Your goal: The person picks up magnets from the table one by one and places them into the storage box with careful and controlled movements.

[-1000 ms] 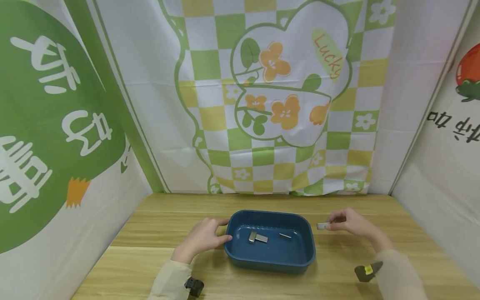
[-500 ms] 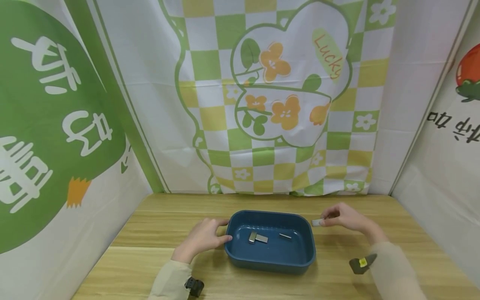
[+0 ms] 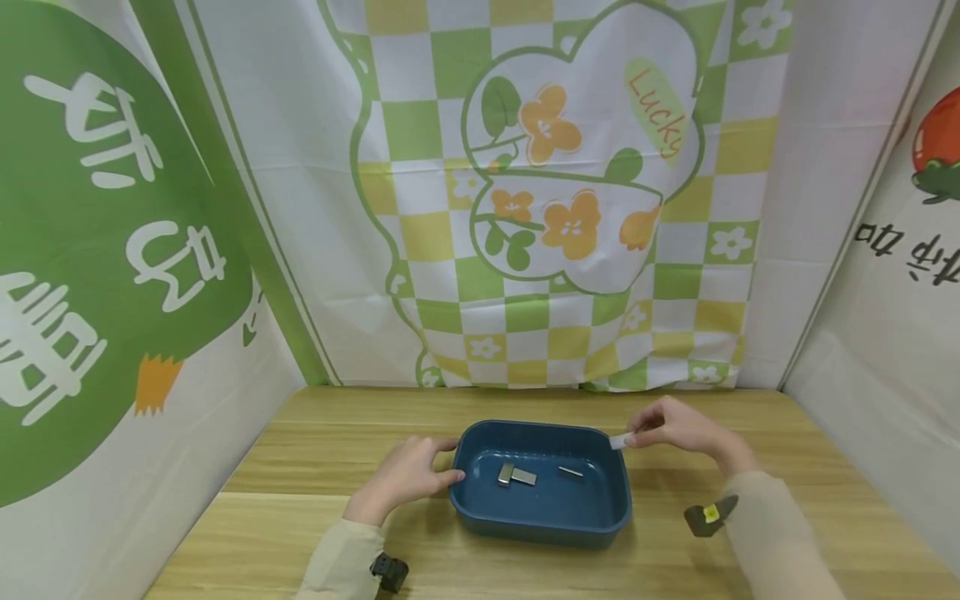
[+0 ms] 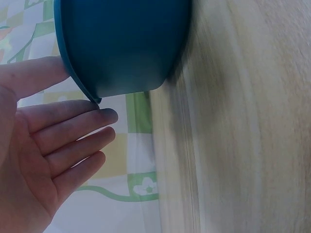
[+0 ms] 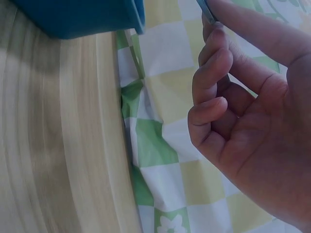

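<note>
A dark blue rectangular box (image 3: pixel 542 533) stands on the wooden table. At its left end is my left hand (image 3: pixel 405 475), thumb and index fingertip touching the rim; in the left wrist view the other fingers (image 4: pixel 82 145) stretch out nearly straight. My right hand (image 3: pixel 678 429) pinches a small flat silvery bar (image 3: pixel 620 441) between thumb and fingers, its end overlapping the box's back right corner. The right wrist view shows only a thin edge of this bar (image 5: pixel 207 10). Inside the box lie two silvery blocks (image 3: pixel 523 477), one against the other, and a thin silvery piece (image 3: pixel 571 472).
The wooden table (image 3: pixel 300 467) reaches back to a checkered cloth (image 3: pixel 525 317) that hangs behind it. Printed cloths hang on the left (image 3: pixel 247 333) and right (image 3: pixel 862 333) sides. Dark wrist cameras sit on the left sleeve (image 3: pixel 337 558) and right sleeve (image 3: pixel 772 525).
My right hand has moved left and slightly back, bringing the pinched silvery bar from beside the box to its back right rim. The left hand and the box have stayed put.
</note>
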### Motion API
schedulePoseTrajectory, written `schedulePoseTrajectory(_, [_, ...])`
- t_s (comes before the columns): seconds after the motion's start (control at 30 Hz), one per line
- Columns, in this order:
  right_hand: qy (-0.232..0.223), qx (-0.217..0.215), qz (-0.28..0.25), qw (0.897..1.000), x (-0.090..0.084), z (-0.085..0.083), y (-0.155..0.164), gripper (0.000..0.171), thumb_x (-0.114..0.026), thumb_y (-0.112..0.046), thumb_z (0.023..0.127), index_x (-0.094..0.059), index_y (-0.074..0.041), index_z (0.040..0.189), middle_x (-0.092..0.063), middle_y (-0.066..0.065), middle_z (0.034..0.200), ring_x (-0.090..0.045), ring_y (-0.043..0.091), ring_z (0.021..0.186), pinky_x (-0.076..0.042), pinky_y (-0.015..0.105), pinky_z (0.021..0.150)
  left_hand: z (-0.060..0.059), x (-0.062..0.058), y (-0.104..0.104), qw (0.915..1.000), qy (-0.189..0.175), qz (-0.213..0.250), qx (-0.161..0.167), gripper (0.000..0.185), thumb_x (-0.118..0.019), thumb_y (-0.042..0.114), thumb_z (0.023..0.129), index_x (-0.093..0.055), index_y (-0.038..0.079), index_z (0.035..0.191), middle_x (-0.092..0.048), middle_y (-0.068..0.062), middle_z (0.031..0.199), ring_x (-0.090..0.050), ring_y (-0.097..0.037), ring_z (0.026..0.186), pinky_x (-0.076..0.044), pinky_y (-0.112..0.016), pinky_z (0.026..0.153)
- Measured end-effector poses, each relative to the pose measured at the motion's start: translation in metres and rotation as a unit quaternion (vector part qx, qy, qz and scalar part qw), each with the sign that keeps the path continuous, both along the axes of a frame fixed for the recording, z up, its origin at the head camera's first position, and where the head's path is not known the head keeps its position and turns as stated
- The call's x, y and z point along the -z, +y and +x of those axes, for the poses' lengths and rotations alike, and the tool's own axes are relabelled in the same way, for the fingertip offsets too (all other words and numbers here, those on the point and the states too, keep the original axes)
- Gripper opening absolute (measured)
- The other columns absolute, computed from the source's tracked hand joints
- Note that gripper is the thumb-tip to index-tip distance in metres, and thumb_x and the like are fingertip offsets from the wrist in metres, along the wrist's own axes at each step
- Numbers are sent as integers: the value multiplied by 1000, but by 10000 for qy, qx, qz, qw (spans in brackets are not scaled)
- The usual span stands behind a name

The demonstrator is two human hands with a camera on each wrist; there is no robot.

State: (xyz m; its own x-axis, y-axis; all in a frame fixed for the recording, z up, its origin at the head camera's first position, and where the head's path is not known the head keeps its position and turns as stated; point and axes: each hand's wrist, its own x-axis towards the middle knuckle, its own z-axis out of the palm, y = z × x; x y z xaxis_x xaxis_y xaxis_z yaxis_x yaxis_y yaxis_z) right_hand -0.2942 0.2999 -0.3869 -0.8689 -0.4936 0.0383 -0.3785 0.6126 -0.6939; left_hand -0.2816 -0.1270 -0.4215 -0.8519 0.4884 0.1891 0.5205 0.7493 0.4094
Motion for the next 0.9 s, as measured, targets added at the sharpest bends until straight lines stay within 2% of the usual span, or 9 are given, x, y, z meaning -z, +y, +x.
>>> schedulePoseTrajectory(0.27, [-158,-131,-30,9998,-5,-6,-14,21,-72,-25,83,-72,-6,93,-72,3,85,-63,9,74,-52,24,69,-1,1,0,10000,-6,-8,-6,50,-72,33,83,-63,4,123,-65,-13,122,-62,-35,110,-51,-52,89])
schedulePoseTrajectory(0.67, [-254,-371,94,9989,-7,-11,-34,21,-74,-26,81,-72,-7,90,-71,1,80,-62,9,71,-52,24,67,-1,2,-1,10000,15,15,26,50,-72,33,83,-63,3,122,-64,-14,122,-62,-35,111,-51,-51,91])
schedulePoseTrajectory(0.9, [-364,-429,145,9983,-8,-14,-43,20,-73,-25,82,-71,-7,90,-70,1,81,-61,11,72,-53,31,70,-1,2,-1,10000,41,4,37,50,-72,33,83,-63,3,122,-65,-14,122,-62,-34,110,-51,-50,90])
